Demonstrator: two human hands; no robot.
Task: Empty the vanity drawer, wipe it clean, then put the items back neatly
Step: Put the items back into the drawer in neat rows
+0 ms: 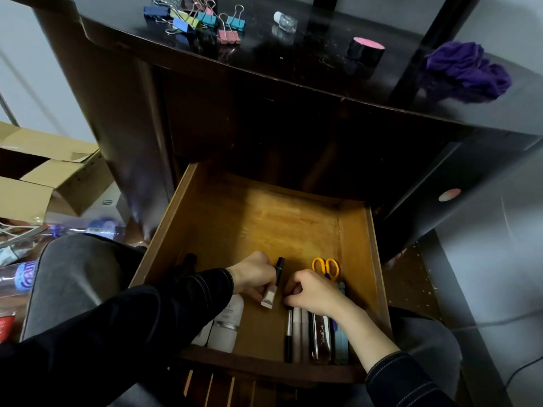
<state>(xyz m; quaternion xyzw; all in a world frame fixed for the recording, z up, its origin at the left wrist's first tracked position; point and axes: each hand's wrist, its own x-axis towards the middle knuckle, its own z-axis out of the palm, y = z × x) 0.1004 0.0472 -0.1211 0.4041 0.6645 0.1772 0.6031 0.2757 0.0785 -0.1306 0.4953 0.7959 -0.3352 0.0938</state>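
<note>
The wooden vanity drawer point(264, 218) stands pulled open below me. My left hand point(254, 274) holds a small white tube with a black cap point(273, 284) near the drawer's front middle. Right beside it, my right hand point(314, 292) rests with curled fingers on a row of pens and slim cosmetics point(311, 336) lined up along the front right. Yellow-handled scissors point(325, 267) lie just behind that hand. A white bottle point(227, 324) lies at the front left, partly under my left sleeve.
On the dark vanity top point(293, 69) lie several coloured binder clips point(199, 20), a small clear bottle point(285, 20), a black jar with a pink lid point(365, 52) and a purple cloth point(467, 71). Cardboard boxes point(50, 171) and plastic bottles point(20, 277) crowd the floor at left.
</note>
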